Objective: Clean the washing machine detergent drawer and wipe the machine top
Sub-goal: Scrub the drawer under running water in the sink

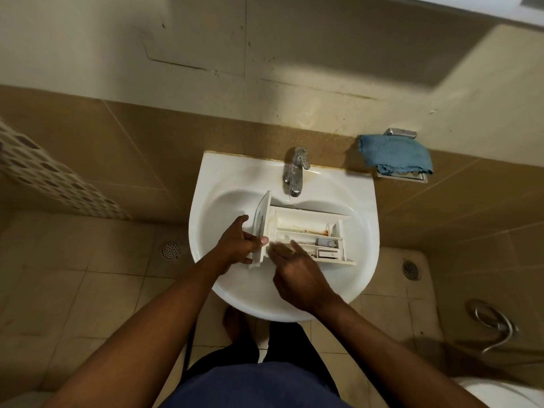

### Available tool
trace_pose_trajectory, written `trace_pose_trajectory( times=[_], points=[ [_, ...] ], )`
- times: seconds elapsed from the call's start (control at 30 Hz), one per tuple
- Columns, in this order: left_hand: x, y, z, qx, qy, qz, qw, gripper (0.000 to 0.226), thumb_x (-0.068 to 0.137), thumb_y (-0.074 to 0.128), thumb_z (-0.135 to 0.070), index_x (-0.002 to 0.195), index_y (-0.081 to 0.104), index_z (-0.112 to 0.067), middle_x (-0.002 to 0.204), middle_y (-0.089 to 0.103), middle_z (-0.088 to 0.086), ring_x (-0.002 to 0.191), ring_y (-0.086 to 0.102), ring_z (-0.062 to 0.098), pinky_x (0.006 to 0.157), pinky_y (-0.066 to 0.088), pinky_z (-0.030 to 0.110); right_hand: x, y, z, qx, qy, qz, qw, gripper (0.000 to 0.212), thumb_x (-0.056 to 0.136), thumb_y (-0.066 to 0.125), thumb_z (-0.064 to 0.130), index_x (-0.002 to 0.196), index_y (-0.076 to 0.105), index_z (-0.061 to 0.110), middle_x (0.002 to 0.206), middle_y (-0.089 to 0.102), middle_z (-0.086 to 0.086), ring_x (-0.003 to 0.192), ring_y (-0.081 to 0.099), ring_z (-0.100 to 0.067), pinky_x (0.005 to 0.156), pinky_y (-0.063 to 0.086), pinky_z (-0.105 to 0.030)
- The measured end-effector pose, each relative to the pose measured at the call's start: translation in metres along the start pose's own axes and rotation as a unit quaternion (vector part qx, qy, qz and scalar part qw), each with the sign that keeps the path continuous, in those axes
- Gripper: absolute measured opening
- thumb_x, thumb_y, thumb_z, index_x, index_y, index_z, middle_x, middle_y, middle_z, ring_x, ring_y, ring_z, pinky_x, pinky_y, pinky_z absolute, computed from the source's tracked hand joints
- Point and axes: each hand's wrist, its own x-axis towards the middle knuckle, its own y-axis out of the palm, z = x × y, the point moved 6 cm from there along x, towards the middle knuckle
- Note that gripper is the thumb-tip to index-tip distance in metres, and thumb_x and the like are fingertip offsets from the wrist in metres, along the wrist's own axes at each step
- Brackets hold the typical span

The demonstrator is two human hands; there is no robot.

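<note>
A tan-tiled bathroom, with a white ceramic basin (362,219) at centre. The left hand (235,245) clamps the front panel of the white plastic detergent drawer (306,234), which lies in the bowl with its long axis running nine to three o'clock. The right hand (294,266), fingers loosely spread and holding nothing, rests at the drawer's near edge, closer to the stained compartments (likely the scrubbing hand). The chrome tap (295,172) stands at twelve; a folded blue cloth (394,154) waits at two.

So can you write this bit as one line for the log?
step: rinsing | detergent drawer in sink | left hand grips front panel | right hand open over compartments | tap
</note>
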Motion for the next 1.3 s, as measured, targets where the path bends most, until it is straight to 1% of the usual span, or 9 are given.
trace_pose_trajectory(
  times=[0.1, 0.2, 0.4, 0.47, 0.57, 0.7, 0.87, 1.1, 1.3],
  points=[
    [0.001, 0.000, 0.000, 0.005, 0.000, 0.001, 1.000, 0.093, 0.087, 0.081, -0.024, 0.160, 0.022, -0.026, 0.110, 0.068, 0.007, 0.101, 0.068, 0.022, 0.071, 0.063, 0.039, -0.016, 0.015, 0.009, 0.009, -0.021, 0.032, 0.999, 0.058, 0.080, 0.054, 0.014, 0.136, 0.061, 0.004, 0.144, 0.059, -0.016, 0.140, 0.050, -0.028, 0.120, 0.035, -0.049],
    [0.002, 0.001, 0.003, 0.005, -0.003, 0.000, 1.000, 0.094, 0.087, 0.081, -0.025, 0.160, 0.022, -0.026, 0.110, 0.068, 0.006, 0.101, 0.068, 0.021, 0.068, 0.063, 0.037, -0.038, 0.013, -0.014, -0.018, -0.029, 0.020, 0.999, 0.036, 0.077, 0.063, 0.012, 0.110, 0.076, 0.012, 0.119, 0.075, -0.006, 0.133, 0.058, -0.023, 0.119, 0.037, -0.048],
    [0.002, 0.001, 0.003, 0.000, -0.010, 0.004, 1.000, 0.093, 0.087, 0.081, -0.025, 0.159, 0.023, -0.026, 0.110, 0.068, 0.006, 0.101, 0.068, 0.022, 0.065, 0.062, 0.035, -0.012, -0.023, -0.062, 0.213, 0.167, -0.093, 0.958, 0.024, 0.086, 0.061, 0.019, 0.098, 0.081, 0.017, 0.095, 0.080, 0.002, 0.083, 0.074, -0.013, 0.082, 0.058, -0.025],
    [0.002, 0.001, 0.003, 0.001, -0.014, 0.004, 1.000, 0.092, 0.086, 0.082, -0.026, 0.159, 0.024, -0.026, 0.110, 0.068, 0.007, 0.101, 0.068, 0.022, 0.063, 0.061, 0.034, 0.017, -0.023, -0.082, 0.411, 0.299, -0.140, 0.850, 0.021, 0.087, 0.061, 0.014, 0.091, 0.082, 0.013, 0.090, 0.080, 0.000, 0.081, 0.073, -0.014, 0.078, 0.057, -0.026],
    [0.003, 0.002, 0.001, 0.015, -0.017, 0.007, 1.000, 0.090, 0.087, 0.081, -0.026, 0.158, 0.026, -0.024, 0.109, 0.067, 0.007, 0.098, 0.068, 0.022, 0.059, 0.060, 0.030, 0.063, -0.012, -0.102, 0.672, 0.421, -0.139, 0.593, 0.023, 0.087, 0.055, -0.009, 0.097, 0.075, -0.005, 0.088, 0.076, -0.017, 0.080, 0.070, -0.030, 0.074, 0.059, -0.035],
    [0.003, 0.006, -0.004, 0.071, -0.008, 0.001, 0.997, 0.084, 0.090, 0.077, -0.026, 0.157, 0.026, -0.024, 0.104, 0.065, -0.001, 0.104, 0.066, 0.027, 0.070, 0.063, 0.039, 0.104, -0.013, -0.116, 0.756, 0.427, -0.121, 0.481, 0.029, 0.091, 0.041, -0.010, 0.103, 0.067, -0.015, 0.104, 0.072, -0.033, 0.102, 0.072, -0.045, 0.096, 0.058, -0.051],
    [0.001, 0.006, -0.002, 0.086, 0.001, -0.022, 0.996, 0.081, 0.093, 0.074, -0.029, 0.158, 0.026, -0.024, 0.105, 0.066, -0.002, 0.104, 0.066, 0.027, 0.077, 0.064, 0.048, 0.121, -0.009, -0.115, 0.818, 0.419, -0.128, 0.373, 0.044, 0.089, 0.031, -0.005, 0.122, 0.056, -0.020, 0.108, 0.069, -0.034, 0.098, 0.071, -0.045, 0.080, 0.063, -0.047],
    [0.002, 0.005, 0.002, 0.074, -0.005, -0.026, 0.997, 0.082, 0.090, 0.077, -0.032, 0.157, 0.029, -0.025, 0.116, 0.065, 0.004, 0.106, 0.066, 0.027, 0.074, 0.064, 0.048, 0.117, -0.008, -0.118, 0.852, 0.405, -0.111, 0.312, 0.038, 0.081, 0.027, -0.009, 0.105, 0.055, -0.016, 0.106, 0.066, -0.035, 0.096, 0.068, -0.048, 0.080, 0.062, -0.052],
    [0.004, 0.005, 0.004, 0.070, -0.012, -0.023, 0.997, 0.084, 0.089, 0.078, -0.031, 0.157, 0.029, -0.025, 0.115, 0.064, 0.002, 0.105, 0.066, 0.026, 0.067, 0.064, 0.038, 0.118, -0.013, -0.121, 0.844, 0.405, -0.092, 0.338, 0.039, 0.084, 0.024, -0.010, 0.110, 0.053, -0.017, 0.102, 0.067, -0.037, 0.101, 0.066, -0.052, 0.075, 0.063, -0.055]
  ],
)
